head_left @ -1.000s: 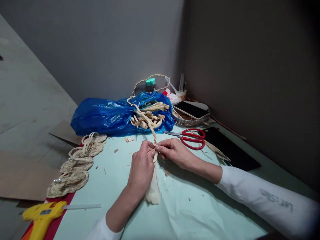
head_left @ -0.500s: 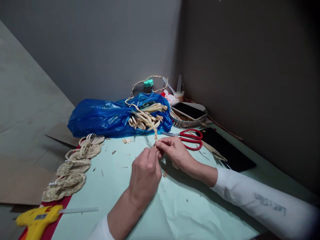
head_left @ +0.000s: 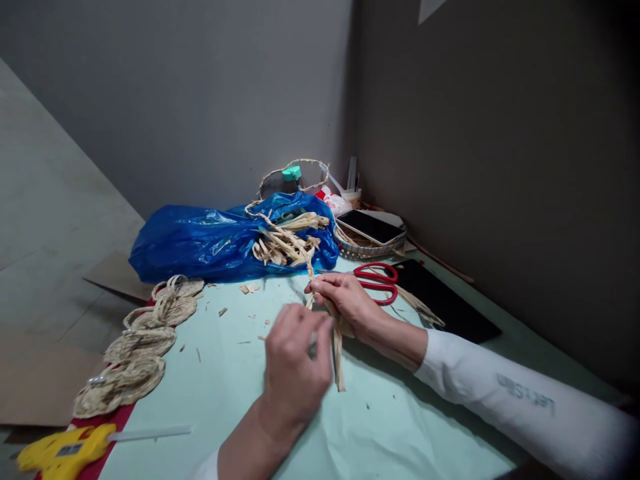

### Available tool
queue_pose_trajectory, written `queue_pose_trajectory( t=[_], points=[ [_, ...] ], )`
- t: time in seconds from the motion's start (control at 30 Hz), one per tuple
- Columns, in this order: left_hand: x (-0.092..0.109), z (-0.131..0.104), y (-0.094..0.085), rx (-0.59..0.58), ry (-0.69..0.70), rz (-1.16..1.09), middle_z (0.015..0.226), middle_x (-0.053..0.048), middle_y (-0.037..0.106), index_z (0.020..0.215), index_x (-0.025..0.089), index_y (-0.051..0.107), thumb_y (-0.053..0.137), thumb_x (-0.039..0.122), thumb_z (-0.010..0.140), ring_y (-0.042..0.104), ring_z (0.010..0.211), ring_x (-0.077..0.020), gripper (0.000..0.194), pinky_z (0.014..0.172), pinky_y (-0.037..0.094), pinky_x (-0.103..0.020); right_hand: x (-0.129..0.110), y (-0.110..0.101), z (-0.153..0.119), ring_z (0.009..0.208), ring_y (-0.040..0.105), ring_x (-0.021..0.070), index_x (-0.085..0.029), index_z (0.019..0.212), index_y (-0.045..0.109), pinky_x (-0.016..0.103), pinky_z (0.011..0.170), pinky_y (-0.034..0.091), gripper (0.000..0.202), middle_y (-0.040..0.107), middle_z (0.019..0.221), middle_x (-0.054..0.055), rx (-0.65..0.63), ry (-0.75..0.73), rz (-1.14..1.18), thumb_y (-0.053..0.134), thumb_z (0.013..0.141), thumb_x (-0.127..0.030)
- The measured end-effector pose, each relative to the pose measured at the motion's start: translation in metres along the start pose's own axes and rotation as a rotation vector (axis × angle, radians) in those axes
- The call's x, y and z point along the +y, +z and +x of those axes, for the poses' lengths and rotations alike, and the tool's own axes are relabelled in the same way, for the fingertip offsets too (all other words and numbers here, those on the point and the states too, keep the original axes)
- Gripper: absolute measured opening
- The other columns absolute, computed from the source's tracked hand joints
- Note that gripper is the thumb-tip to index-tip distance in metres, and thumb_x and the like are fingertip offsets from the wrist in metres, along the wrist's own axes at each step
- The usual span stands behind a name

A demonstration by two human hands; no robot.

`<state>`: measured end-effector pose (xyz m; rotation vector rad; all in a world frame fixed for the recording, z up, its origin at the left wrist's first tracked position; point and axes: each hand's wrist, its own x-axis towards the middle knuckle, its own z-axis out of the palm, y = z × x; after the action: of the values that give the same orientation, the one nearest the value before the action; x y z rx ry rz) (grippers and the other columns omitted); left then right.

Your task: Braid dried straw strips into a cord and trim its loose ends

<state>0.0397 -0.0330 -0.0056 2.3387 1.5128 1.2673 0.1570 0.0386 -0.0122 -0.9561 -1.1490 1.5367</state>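
Note:
Thumb and fingers of my right hand [head_left: 345, 300] pinch the lower end of a thin braid [head_left: 310, 265] of dry, straw-coloured plant strips. Below that grip, a loose flat strip [head_left: 339, 363] hangs over the table covering. My left hand [head_left: 300, 360] is closer to me and lower, with its fingers curled inward and partly blurred; whatever they hold is hidden. The braid runs up over a bundle of dry strips [head_left: 280, 247] and on into a loop [head_left: 295, 162] at the back. Red-handled scissors [head_left: 383, 283] lie just beyond my right hand.
A blue plastic bag [head_left: 190, 240] lies around the strip bundle. Coiled woven pieces [head_left: 140, 343] line the left edge, with a yellow glue gun [head_left: 65, 450] nearer me. A phone [head_left: 373, 227] rests on a round basket [head_left: 365, 250]. A black flat panel [head_left: 450, 303] lies right, near the wall.
My left hand has drawn away from my right fingers, down and towards me. A loose strip now shows hanging below my right hand, which still pinches the braid. The view has shifted slightly.

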Motion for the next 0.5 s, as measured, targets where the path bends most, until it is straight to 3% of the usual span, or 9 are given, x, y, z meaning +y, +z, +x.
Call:
queue_pose_trajectory(
  t=[0.07, 0.13, 0.23, 0.3, 0.4, 0.5],
  points=[
    [-0.011, 0.009, -0.006, 0.090, -0.229, -0.127, 0.089, -0.007, 0.062, 0.087, 0.017, 0.064, 0.050, 0.023, 0.090, 0.057, 0.088, -0.0205, 0.015, 0.082, 0.044, -0.035, 0.002, 0.001, -0.002, 0.052, 0.040, 0.0068, -0.014, 0.057, 0.057, 0.021, 0.051, 0.030, 0.027, 0.050, 0.057, -0.002, -0.059, -0.057, -0.009, 0.066, 0.074, -0.032],
    [-0.023, 0.016, -0.008, -0.016, -0.440, -0.429, 0.094, -0.006, 0.062, 0.095, 0.019, 0.058, 0.055, 0.027, 0.088, 0.058, 0.089, -0.0189, 0.012, 0.082, 0.045, -0.033, 0.003, 0.004, -0.005, 0.053, 0.041, 0.0074, -0.015, 0.056, 0.051, 0.021, 0.053, 0.032, 0.033, 0.049, 0.058, -0.002, -0.144, -0.068, 0.008, 0.066, 0.077, -0.035],
    [-0.033, 0.021, -0.004, -0.188, -0.662, -0.906, 0.078, 0.000, 0.059, 0.101, 0.020, 0.051, 0.058, 0.030, 0.084, 0.055, 0.064, -0.0126, 0.021, 0.062, 0.045, -0.026, 0.004, 0.008, -0.011, 0.054, 0.049, 0.0114, -0.018, 0.074, 0.051, 0.025, 0.056, 0.040, 0.024, 0.048, 0.060, -0.004, -0.290, -0.026, 0.110, 0.062, 0.080, -0.038],
    [-0.034, 0.022, -0.004, -0.268, -0.745, -1.071, 0.071, 0.003, 0.054, 0.093, 0.018, 0.051, 0.062, 0.031, 0.080, 0.041, 0.048, -0.0060, 0.021, 0.047, 0.033, -0.019, 0.003, 0.008, -0.013, 0.057, 0.053, 0.0130, -0.019, 0.089, 0.048, 0.026, 0.058, 0.041, 0.020, 0.048, 0.062, -0.005, -0.330, -0.021, 0.100, 0.058, 0.083, -0.036],
    [-0.032, 0.024, -0.007, -0.307, -0.787, -1.062, 0.066, 0.005, 0.051, 0.081, 0.014, 0.053, 0.065, 0.032, 0.076, 0.024, 0.043, -0.0020, 0.022, 0.041, 0.016, -0.017, 0.000, 0.002, -0.012, 0.066, 0.053, 0.0122, -0.018, 0.100, 0.045, 0.024, 0.062, 0.040, 0.015, 0.050, 0.068, -0.004, -0.337, -0.073, -0.103, 0.050, 0.089, -0.028],
    [-0.031, 0.024, -0.010, -0.279, -0.730, -0.844, 0.061, 0.002, 0.055, 0.077, 0.013, 0.059, 0.063, 0.032, 0.077, 0.029, 0.044, -0.0045, 0.020, 0.042, 0.020, -0.019, -0.005, -0.006, -0.010, 0.074, 0.054, 0.0141, -0.017, 0.101, 0.045, 0.025, 0.067, 0.040, 0.012, 0.055, 0.076, 0.000, -0.407, -0.179, -0.381, 0.044, 0.091, -0.023]
  ],
)
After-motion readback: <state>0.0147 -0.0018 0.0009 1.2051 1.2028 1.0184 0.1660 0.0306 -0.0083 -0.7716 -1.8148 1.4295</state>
